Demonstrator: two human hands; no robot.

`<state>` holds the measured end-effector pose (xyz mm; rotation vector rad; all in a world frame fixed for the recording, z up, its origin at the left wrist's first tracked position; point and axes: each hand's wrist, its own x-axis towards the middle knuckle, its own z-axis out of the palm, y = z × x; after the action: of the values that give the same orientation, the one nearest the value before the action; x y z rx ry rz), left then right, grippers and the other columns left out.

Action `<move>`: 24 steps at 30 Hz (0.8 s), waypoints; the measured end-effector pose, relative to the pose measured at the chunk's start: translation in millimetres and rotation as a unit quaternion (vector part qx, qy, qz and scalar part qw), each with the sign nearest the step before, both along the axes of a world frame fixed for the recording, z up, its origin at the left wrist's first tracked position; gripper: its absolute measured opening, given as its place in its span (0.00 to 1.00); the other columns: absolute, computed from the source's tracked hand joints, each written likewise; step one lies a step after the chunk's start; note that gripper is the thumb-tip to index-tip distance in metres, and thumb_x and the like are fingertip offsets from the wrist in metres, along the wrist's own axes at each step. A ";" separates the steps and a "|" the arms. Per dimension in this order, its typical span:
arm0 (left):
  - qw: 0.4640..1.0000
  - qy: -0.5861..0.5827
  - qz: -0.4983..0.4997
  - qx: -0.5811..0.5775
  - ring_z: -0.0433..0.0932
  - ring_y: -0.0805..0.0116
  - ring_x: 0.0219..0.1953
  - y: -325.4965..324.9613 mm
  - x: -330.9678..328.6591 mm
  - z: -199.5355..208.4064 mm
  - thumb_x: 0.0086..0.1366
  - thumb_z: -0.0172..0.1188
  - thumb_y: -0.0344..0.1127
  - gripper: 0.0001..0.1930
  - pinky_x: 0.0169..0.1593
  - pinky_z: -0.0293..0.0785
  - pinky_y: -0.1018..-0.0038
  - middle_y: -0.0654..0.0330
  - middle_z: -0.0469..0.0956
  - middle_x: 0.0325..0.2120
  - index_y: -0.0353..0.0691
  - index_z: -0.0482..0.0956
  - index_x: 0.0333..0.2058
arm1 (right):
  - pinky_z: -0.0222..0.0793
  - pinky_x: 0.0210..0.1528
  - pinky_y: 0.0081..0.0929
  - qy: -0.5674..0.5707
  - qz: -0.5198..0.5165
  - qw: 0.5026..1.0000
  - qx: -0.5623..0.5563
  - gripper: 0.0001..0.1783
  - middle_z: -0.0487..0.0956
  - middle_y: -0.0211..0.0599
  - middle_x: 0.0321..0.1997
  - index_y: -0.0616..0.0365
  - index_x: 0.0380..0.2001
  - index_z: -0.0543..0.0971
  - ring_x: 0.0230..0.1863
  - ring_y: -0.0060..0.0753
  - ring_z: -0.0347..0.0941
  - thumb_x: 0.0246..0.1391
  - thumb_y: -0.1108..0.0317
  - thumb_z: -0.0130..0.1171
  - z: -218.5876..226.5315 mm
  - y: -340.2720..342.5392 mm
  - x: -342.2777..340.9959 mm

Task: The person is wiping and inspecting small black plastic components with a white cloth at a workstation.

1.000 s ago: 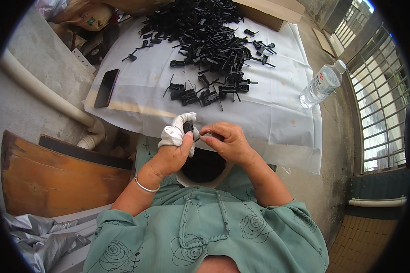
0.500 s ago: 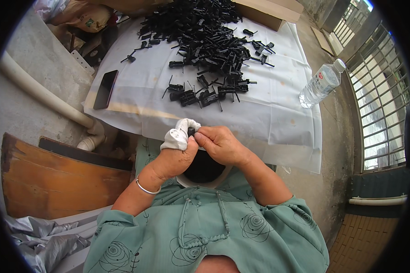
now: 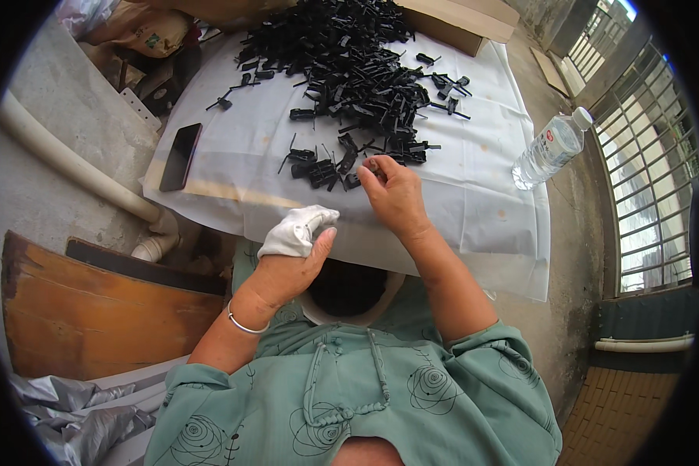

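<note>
White sheet (image 3: 474, 182) free between black pile (image 3: 349, 66) and bottle (image 3: 547, 149), pile blocking far middle, phone (image 3: 181, 158) at left

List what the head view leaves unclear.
Head view:
Whatever the right hand may grip: hidden by the hand itself.
Round container: contents too dark to identify.
Black parts: pile's far end cut off by the picture's top edge.
Cardboard box: far side also cut off there.

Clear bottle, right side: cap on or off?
On: a whitish cap covers the top of the clear bottle.
</note>
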<state>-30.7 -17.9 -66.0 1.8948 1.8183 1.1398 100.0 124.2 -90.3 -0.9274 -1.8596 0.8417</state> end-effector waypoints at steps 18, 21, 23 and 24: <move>0.969 -0.228 0.094 0.000 0.74 0.74 0.22 34.9 -1.0 -0.5 0.63 0.49 0.29 0.11 0.27 0.72 0.78 0.56 0.73 0.32 0.31 0.70 0.43 | 0.64 0.20 0.26 -0.012 0.151 0.961 0.232 0.06 0.73 0.37 0.20 0.59 0.30 0.76 0.19 0.36 0.69 0.44 0.74 0.60 10.4 -11.3 1.0; 0.932 -0.359 0.045 -0.034 0.72 0.78 0.22 29.2 -1.2 -1.3 0.63 0.50 0.30 0.11 0.25 0.71 0.81 0.61 0.73 0.30 0.32 0.70 0.43 | 0.63 0.19 0.28 -0.047 0.215 0.940 0.262 0.09 0.71 0.36 0.19 0.58 0.30 0.76 0.17 0.39 0.67 0.42 0.76 0.61 23.6 -31.3 9.2; 0.903 -0.400 -0.008 -0.155 0.70 0.81 0.22 25.5 -9.0 1.3 0.63 0.51 0.30 0.12 0.24 0.69 0.83 0.64 0.73 0.29 0.34 0.69 0.45 | 0.59 0.18 0.23 0.014 0.251 0.941 0.226 0.07 0.68 0.30 0.16 0.58 0.28 0.75 0.14 0.28 0.62 0.43 0.74 0.62 18.4 -31.9 7.2; 0.903 -0.400 -0.011 -0.155 0.70 0.81 0.22 24.6 -5.9 1.0 0.63 0.51 0.30 0.12 0.24 0.69 0.83 0.64 0.73 0.29 0.34 0.69 0.45 | 0.59 0.18 0.23 0.013 0.249 0.941 0.227 0.07 0.68 0.30 0.16 0.58 0.28 0.75 0.14 0.28 0.62 0.43 0.74 0.62 18.5 -35.7 7.2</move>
<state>-36.6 6.7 -65.0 1.0229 1.3802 1.2654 107.3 88.5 -71.8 -0.1554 -2.1744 0.6550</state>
